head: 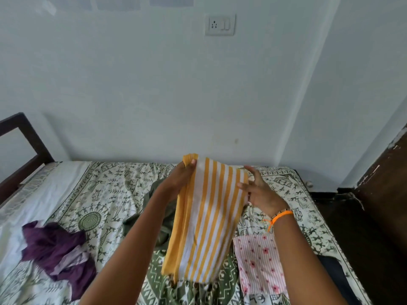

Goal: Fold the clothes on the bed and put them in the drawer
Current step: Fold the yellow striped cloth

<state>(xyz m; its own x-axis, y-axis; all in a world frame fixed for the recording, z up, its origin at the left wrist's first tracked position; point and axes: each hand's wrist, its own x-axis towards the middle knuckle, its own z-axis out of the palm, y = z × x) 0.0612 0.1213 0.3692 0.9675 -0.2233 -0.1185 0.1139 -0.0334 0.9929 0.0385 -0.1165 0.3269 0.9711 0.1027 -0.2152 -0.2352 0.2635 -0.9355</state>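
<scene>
A yellow and white striped cloth hangs in the air over the bed, folded lengthwise. My left hand pinches its top left corner. My right hand is at the top right edge with fingers spread; its thumb presses against the cloth. A crumpled purple garment lies on the bed at the left. A dark green garment lies behind the striped cloth. A folded pink flowered cloth lies flat on the bed at the right, partly under my right forearm.
The bed has a white sheet with green figure prints and stands against a pale blue wall. A dark wooden headboard is at the left. Dark wooden furniture stands at the right. No drawer is in view.
</scene>
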